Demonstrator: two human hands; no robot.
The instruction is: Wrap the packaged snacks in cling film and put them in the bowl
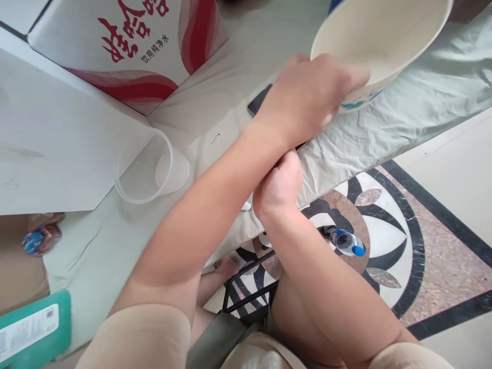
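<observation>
My left hand (307, 97) reaches across the cloth-covered table (403, 118) and grips the near rim of a large cream paper bowl (376, 36), which is tilted with its opening toward me. My right hand (279, 184) is curled into a fist just under my left wrist, at the table's edge, touching the wrist. I cannot see anything inside the fist. A dark phone (259, 100) lies on the cloth, partly hidden behind my left hand.
A clear plastic cup (154, 169) lies on its side to the left. A white carton with red lettering (126, 46) stands behind it. On the patterned floor lies a water bottle (346, 242). A green packet (34, 323) sits at bottom left.
</observation>
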